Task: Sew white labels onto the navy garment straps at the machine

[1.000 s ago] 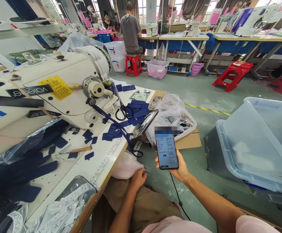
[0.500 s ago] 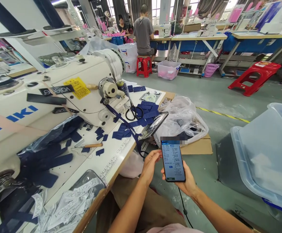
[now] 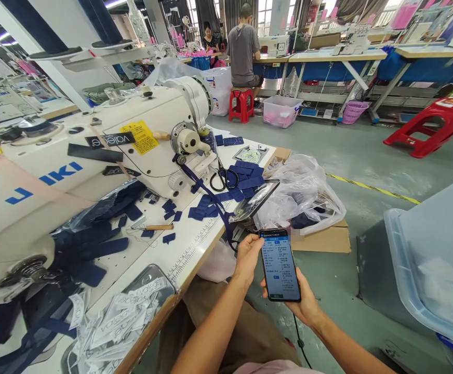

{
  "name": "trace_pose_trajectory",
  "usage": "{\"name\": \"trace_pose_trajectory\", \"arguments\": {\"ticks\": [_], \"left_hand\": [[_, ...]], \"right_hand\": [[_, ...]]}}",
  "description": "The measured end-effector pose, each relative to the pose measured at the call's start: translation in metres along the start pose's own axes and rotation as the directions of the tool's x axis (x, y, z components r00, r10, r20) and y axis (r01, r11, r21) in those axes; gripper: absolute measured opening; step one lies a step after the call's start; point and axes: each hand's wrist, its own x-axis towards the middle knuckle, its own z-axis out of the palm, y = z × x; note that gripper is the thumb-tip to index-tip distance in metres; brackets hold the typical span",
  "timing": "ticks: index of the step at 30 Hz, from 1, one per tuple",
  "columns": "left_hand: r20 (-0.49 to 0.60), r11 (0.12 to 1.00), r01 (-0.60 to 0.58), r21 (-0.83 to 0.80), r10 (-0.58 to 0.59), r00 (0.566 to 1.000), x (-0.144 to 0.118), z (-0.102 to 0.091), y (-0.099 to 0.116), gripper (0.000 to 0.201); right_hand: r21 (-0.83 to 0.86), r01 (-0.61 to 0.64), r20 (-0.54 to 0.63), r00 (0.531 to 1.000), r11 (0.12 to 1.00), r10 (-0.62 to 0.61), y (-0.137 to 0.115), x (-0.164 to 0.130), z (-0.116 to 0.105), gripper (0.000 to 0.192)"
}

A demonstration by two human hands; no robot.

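Note:
A black smartphone (image 3: 281,272) with a lit screen of text is held upright over my lap. My right hand (image 3: 304,298) is closed round its lower part, fingers showing at the left edge and palm behind. At the phone's upper left edge is my left hand (image 3: 248,257), fingers curled and thumb on the corner; its other fingertips are partly hidden. To the left, a white sewing machine (image 3: 141,140) stands on its table (image 3: 195,244). Navy fabric pieces (image 3: 250,176), black-handled scissors (image 3: 224,179) and an awl with a wooden handle (image 3: 158,227) lie there.
White printed labels (image 3: 121,317) fill a tray at the table's near edge. A plastic bag (image 3: 300,187) sits on cardboard (image 3: 328,240) beyond the phone. A large plastic bin (image 3: 401,259) stands right. Farther off are a red stool (image 3: 432,127) and two people at work.
My left hand has risen slightly, its thumb now at the phone's upper corner. The text on the screen has shifted. The whole view has swung a little to the left.

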Motion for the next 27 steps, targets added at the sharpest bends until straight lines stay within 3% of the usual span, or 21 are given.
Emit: {"name": "trace_pose_trajectory", "arguments": {"ticks": [16, 23, 27], "left_hand": [[0.057, 0.992, -0.092, 0.086, 0.088, 0.995, -0.021, -0.007, 0.013, 0.021], [0.196, 0.985, -0.022, 0.173, -0.013, 0.98, -0.037, -0.018, 0.005, 0.037], [0.145, 0.984, -0.09, 0.152, 0.068, 0.987, -0.035, -0.021, 0.012, 0.029]], "right_hand": [[-0.009, 0.003, 0.026, 1.0, 1.0, -0.003, -0.001, 0.006, 0.009, 0.06], [0.008, 0.039, -0.075, 0.996, 0.999, -0.038, -0.002, 0.011, 0.011, 0.048], [-0.015, 0.013, 0.028, 1.0, 1.0, -0.013, -0.004, 0.012, 0.015, 0.053]]}}
